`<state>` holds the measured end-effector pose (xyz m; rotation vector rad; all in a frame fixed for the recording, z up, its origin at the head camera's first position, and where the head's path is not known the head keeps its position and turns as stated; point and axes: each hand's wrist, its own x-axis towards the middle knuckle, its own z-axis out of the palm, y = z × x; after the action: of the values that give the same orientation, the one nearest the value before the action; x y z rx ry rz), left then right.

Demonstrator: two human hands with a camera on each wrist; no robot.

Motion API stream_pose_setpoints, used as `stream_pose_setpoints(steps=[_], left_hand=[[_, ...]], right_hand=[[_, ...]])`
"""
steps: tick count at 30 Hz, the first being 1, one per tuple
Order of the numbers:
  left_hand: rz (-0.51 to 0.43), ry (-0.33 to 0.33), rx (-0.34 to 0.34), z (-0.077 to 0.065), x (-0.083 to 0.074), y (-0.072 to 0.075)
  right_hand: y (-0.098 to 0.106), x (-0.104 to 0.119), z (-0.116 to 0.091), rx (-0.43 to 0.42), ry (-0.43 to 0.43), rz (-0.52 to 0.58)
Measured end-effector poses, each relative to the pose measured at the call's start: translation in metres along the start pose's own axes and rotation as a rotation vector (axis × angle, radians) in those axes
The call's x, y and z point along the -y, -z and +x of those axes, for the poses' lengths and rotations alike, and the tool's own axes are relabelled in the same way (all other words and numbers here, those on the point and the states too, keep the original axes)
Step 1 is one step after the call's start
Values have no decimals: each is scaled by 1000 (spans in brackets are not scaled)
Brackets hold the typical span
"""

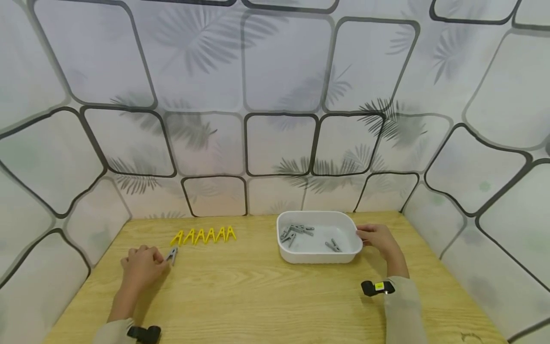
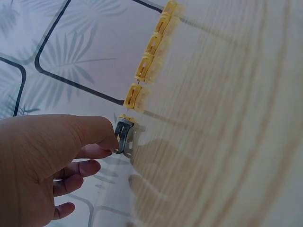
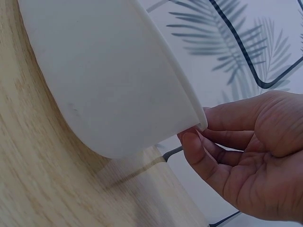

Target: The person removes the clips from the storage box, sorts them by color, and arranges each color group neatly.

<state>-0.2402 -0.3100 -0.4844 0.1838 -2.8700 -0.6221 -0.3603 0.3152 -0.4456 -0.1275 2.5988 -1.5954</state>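
My left hand (image 1: pixel 142 265) pinches a grey clothespin (image 1: pixel 172 255) between thumb and index finger at the left of the table. In the left wrist view that clothespin (image 2: pixel 123 136) stands on the wood, at the near end of a row of yellow clothespins (image 2: pixel 144 67). Those yellow clothespins (image 1: pixel 210 235) stand upright, legs down, side by side. On the right, my right hand (image 1: pixel 380 239) grips the rim of a white plastic basin (image 1: pixel 318 258), fingers and thumb on its right end. Several grey clothespins (image 1: pixel 296 230) lie inside, most toward its left, with a few (image 1: pixel 333 246) near the front right.
The wooden table (image 1: pixel 258 296) meets a patterned curtain (image 1: pixel 275 143) at the back and both sides. A black band with a camera sits on each wrist, the right one (image 1: pixel 378 287) over a light sleeve.
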Motion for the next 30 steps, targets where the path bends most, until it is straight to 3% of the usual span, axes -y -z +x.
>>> stream_pose_setpoints(steps=[9,13,21,30], left_hand=[[-11,27,-11,2,-8,6],[-25,1,-60,5,-18,10],[-31,-110,-138,21,-60,16],[-79,-236,-173,51,-115,5]], right_hand=[[2,2,1,5,-12,-13],[3,2,2,7,-9,-12],[4,-1,5,-2,-25,-15],[2,0,5,10,-21,-3]])
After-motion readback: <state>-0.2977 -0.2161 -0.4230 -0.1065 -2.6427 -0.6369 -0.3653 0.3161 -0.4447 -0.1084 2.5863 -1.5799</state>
